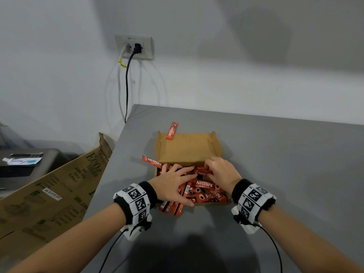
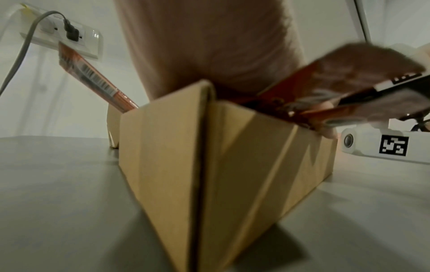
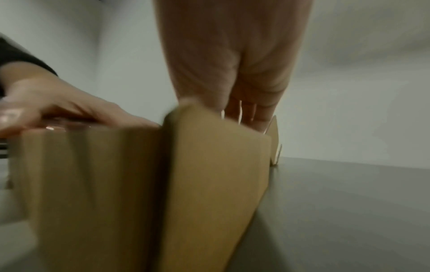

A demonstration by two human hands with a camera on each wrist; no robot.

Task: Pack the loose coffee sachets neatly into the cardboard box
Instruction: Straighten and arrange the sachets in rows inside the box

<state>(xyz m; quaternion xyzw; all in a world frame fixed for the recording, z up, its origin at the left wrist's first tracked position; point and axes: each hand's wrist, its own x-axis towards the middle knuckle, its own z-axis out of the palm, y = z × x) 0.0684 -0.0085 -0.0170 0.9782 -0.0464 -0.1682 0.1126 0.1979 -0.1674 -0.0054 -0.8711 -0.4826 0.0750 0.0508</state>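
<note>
One cardboard box (image 1: 185,148), many red coffee sachets (image 1: 203,185), two hands (image 1: 173,180)

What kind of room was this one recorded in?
Probably an office pantry or back room: a plain grey counter against a white wall, a wall socket with plugs, and a big supply carton beside it.

Grey table (image 1: 275,164) set against a pale wall (image 1: 197,75). Wall socket plate (image 1: 134,47) above the table's far left corner; a black plug (image 1: 137,48) and a white plug (image 1: 126,48) are seated in it. Black cable (image 1: 127,85) and white cable (image 1: 119,85) hang down behind the table edge; yellow tie (image 1: 122,63) on the white one. Large printed cardboard sheet (image 1: 49,194) leans at the table's left side. Dark grey unit (image 1: 25,166) further left, white label (image 1: 21,160) on top.
</note>
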